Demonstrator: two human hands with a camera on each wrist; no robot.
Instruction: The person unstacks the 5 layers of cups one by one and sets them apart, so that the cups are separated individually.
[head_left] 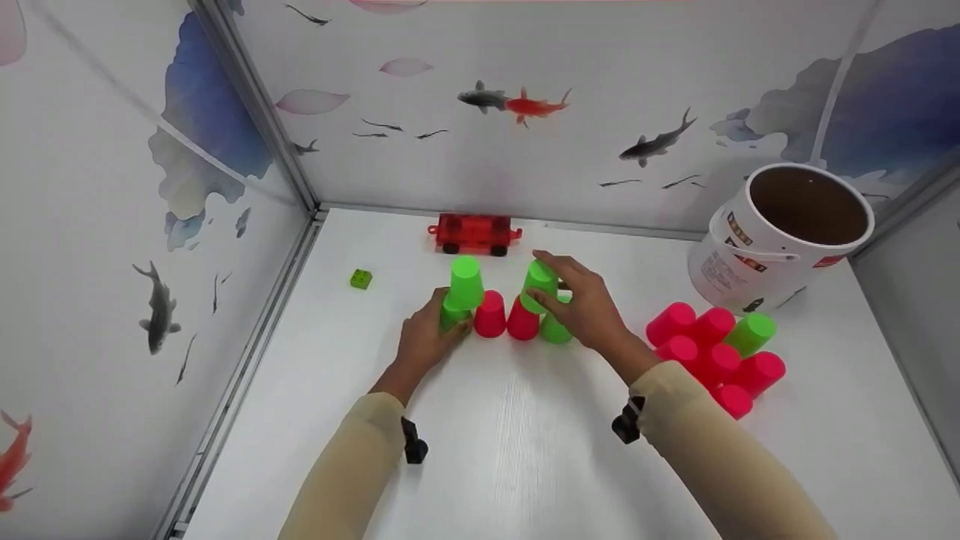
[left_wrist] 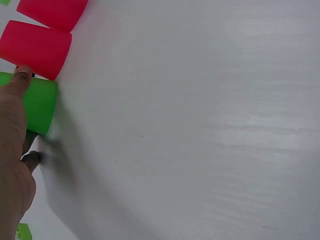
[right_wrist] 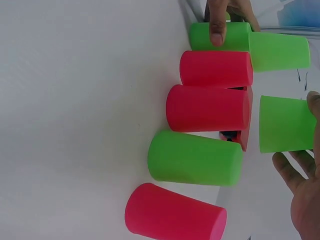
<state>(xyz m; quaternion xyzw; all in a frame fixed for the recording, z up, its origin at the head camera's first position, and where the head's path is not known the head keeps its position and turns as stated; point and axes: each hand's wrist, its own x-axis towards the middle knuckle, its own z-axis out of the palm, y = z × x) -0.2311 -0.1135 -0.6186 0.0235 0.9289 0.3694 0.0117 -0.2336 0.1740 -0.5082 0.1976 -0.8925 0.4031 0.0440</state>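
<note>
Row stood w/ 1 upper cup; L hand gripped end cup, R hand held green cup, unset; loose pile unstacked.

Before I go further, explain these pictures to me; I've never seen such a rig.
There is no machine: a person works bare-handed. The wide picture comes from a head-worn camera, the other two from wrist cameras. The white table holds a row of four cups, a red toy wagon, a small green block, a cluster of red cups with one green, and a white bucket. The left hand grips the row's leftmost cup, a green one, with an upper green cup above it. The right hand holds a loose green cup above the row.
</note>
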